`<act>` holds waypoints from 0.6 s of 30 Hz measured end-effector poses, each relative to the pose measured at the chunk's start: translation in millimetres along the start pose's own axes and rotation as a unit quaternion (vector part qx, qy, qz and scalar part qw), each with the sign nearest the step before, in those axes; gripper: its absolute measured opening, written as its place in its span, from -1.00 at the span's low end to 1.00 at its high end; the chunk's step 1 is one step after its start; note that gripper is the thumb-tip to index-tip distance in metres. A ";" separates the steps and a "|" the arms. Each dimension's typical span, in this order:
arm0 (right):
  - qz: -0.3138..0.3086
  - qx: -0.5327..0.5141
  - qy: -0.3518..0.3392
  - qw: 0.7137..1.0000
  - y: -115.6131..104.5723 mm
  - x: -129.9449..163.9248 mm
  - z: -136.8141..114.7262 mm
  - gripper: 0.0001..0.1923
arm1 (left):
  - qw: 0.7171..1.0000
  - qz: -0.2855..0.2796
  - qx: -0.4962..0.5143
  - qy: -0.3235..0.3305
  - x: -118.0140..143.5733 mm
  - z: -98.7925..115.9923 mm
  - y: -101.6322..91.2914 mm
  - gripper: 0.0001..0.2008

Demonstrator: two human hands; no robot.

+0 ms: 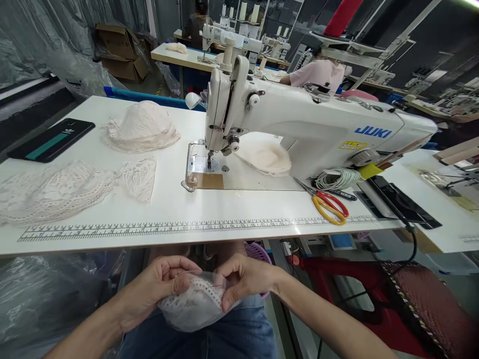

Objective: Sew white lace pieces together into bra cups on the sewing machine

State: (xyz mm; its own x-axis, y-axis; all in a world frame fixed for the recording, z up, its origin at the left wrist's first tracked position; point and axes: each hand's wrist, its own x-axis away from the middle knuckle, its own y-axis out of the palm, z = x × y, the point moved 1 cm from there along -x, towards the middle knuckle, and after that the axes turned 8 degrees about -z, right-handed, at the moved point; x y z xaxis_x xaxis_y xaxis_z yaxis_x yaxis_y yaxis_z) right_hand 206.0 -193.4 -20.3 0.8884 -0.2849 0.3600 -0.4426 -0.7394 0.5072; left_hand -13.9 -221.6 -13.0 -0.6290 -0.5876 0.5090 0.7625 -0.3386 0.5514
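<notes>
White laminate forms the worktable (239,209), which carries a printed ruler (187,228) along its near edge. The sewing machine (299,119) stands right of centre, needle end to the left. Loose lace pieces (56,192) lie at the left, a domed stack of cups (142,127) sits behind them, and red-and-yellow scissors (329,205) rest just beside the machine base. A co-worker in a pink top (322,72) sits at a far station.

Below the table edge, over the lap, both hands grip one lace cup (196,304). The left hand (157,286) is closed, thumb and fingers pinching the upper left edge. The right hand (245,279) is closed likewise on the upper right edge. The hands sit close together, with the scalloped lace border stretched between them.

Judged step: alignment of the lace edge to the cup before it goes to the machine. The next move appears to call for an unbroken pinch on both edges while the piece is lifted to the needle plate (200,167).

Orientation: the long axis runs roughly left to right. The rounded bulge hangs downward toward the lap; the trimmed edge faces up. Whether a second layer sits beneath the lace cannot be told from this view.
</notes>
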 end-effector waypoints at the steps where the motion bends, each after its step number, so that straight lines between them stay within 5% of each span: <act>1: -0.002 -0.002 0.000 1.000 -0.6 -0.5 -0.1 -0.54 | 1.000 0.004 0.004 0.002 -0.2 -1.7 -0.9 -0.63; 5: 0.005 -0.014 0.003 1.000 -5.9 -1.0 3.3 -0.52 | 0.998 -0.039 0.058 0.005 -6.1 -19.5 1.3 -0.48; 9: 0.009 -0.024 0.024 0.999 -11.8 0.5 13.6 -0.46 | 0.990 -0.097 0.106 -0.017 -13.5 -41.4 8.7 -0.56; 15: 0.036 -0.059 0.012 0.998 -12.5 4.0 25.2 -0.51 | 0.985 -0.089 0.144 0.020 -13.5 -59.8 11.4 -0.39; 18: 0.058 -0.069 0.006 0.996 -10.8 3.0 27.9 -0.49 | 0.991 -0.042 0.125 0.027 -14.3 -70.1 15.4 -0.38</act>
State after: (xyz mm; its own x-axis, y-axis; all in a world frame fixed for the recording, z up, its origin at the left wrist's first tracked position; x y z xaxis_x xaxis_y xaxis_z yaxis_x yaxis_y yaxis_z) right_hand 216.9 -203.3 -46.6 0.8292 -0.3551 0.4317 -0.5553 -0.6115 0.5636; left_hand 17.5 -270.0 -58.1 -0.6751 -0.6053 0.4217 0.6419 -0.2005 0.7401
